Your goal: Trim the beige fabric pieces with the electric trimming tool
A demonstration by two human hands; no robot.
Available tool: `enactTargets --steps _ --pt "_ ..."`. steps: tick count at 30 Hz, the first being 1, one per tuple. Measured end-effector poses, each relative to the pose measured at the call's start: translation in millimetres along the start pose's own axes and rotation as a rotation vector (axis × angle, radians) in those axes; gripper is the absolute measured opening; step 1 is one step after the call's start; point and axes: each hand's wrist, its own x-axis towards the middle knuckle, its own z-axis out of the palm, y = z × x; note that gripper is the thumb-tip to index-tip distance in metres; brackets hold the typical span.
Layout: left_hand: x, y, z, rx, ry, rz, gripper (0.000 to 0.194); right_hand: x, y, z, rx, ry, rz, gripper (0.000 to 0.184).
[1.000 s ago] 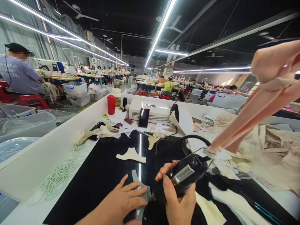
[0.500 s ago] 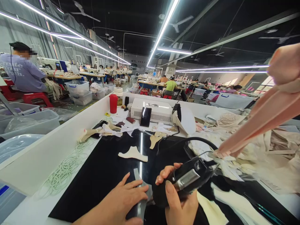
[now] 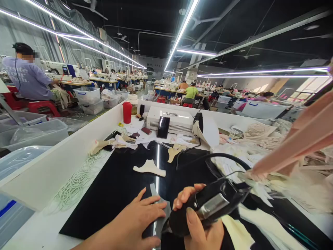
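Note:
My left hand (image 3: 139,218) lies flat, fingers spread, on a grey see-through template (image 3: 153,190) on the glossy black board (image 3: 109,194). My right hand (image 3: 204,232) is wrapped round a black corded electric hand cutter (image 3: 197,205) with a metal plate on its side. The cutter's front end meets the template's right edge beside my left fingertips; its blade is hidden. A pale pink cloth strip (image 3: 296,142) hangs by the cutter's cord end. Under and right of my right hand lie cream fabric pieces (image 3: 238,232). A curved cream piece (image 3: 150,167) lies farther up the board.
A white box machine (image 3: 169,119) with a phone (image 3: 163,127) leaning on it stands at the back, near a red cup (image 3: 127,112). Pale green cord (image 3: 75,189) lies along the left wall. Fabric heaps (image 3: 231,161) crowd the right. Co-workers sit beyond.
The cutter and my right hand have shifted slightly right in view. The pink strip has swung right and down. My left hand stays flat on the template, and the whole view has shifted a little.

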Motion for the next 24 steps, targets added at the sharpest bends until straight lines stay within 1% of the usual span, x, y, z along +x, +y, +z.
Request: enactTargets --steps 5,9,12,16,24 --pt "-1.1 -5.0 3.7 0.008 -0.008 0.001 0.074 -2.7 -1.9 1.8 0.005 -0.006 -0.007 0.039" --pt "-2.1 -11.4 7.9 0.017 0.002 0.032 0.082 -2.5 -3.4 2.2 0.004 -0.010 -0.017 0.039" --pt "-2.4 -13.5 8.8 0.017 0.016 0.053 0.081 -2.3 -3.9 1.8 -0.019 -0.003 0.001 0.037" --pt "-2.5 -10.6 6.2 0.018 0.014 0.052 0.081 -2.8 -5.5 0.5 -0.058 -0.002 0.033 0.036" --pt "-1.6 -8.6 5.8 0.016 0.006 0.051 0.078 -12.9 -12.0 5.5 0.004 -0.018 -0.028 0.037"
